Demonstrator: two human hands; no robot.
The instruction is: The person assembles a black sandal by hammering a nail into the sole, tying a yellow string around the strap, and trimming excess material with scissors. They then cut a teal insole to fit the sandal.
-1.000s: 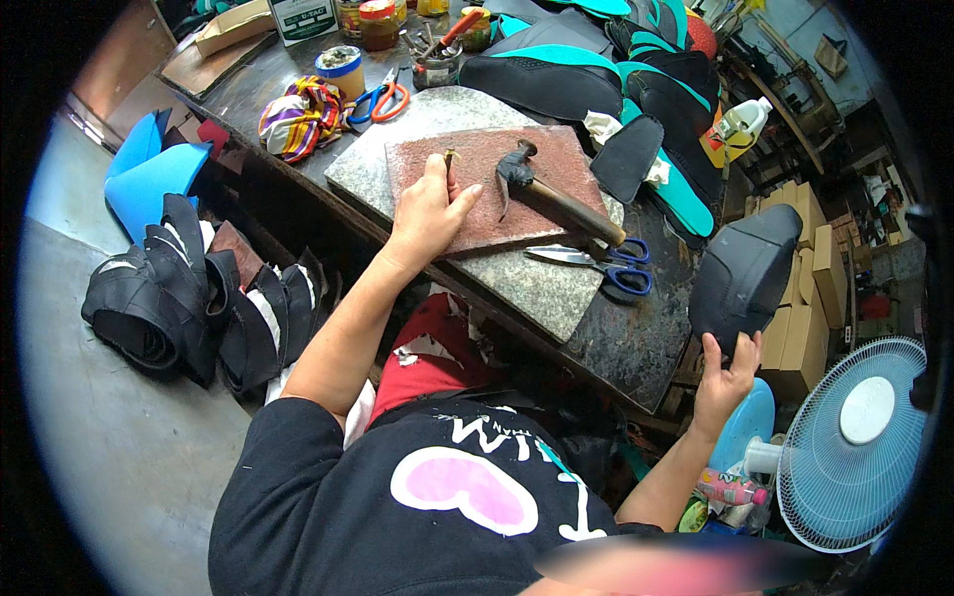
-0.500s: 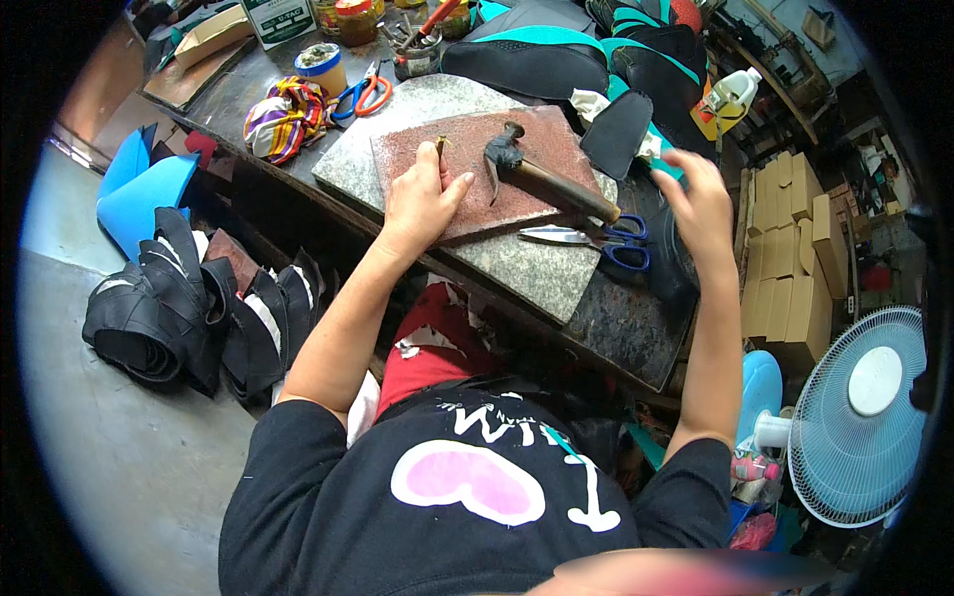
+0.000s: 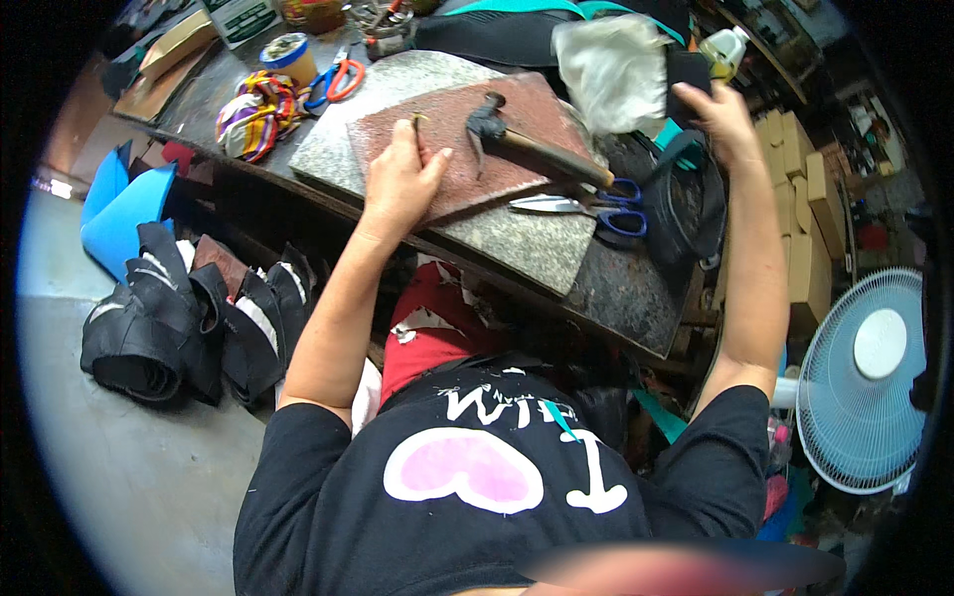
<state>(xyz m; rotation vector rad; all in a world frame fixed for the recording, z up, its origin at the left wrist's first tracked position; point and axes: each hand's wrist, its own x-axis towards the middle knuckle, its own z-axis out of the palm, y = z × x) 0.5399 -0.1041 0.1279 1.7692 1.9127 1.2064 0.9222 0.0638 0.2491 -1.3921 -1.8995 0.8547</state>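
My left hand (image 3: 400, 184) rests at the near left of a reddish-brown slab (image 3: 452, 139). Its fingers are closed around a small yellowish thing at the fingertips, mostly hidden. Right of it a claw hammer (image 3: 542, 154) lies across the slab, its wooden handle toward the right. Blue-handled scissors (image 3: 596, 209) lie just nearer than the handle. At the far right my right hand (image 3: 727, 124) pinches a black flat piece (image 3: 687, 74). A pale crumpled sheet (image 3: 614, 74), smeared by motion, shows left of that piece; I cannot tell whether it is attached.
Under the slab is a speckled grey stone board (image 3: 527, 258). A striped cloth bundle (image 3: 260, 114), orange-and-blue scissors (image 3: 338, 84) and a blue-rimmed tub (image 3: 286, 58) stand at the left. Black rolled material (image 3: 149, 338) sits by the table; a fan (image 3: 865, 377) is at right.
My right hand has moved up and right with the black piece, and the pale sheet has spread into view. My left hand stays on the slab. The whole view has shifted slightly.
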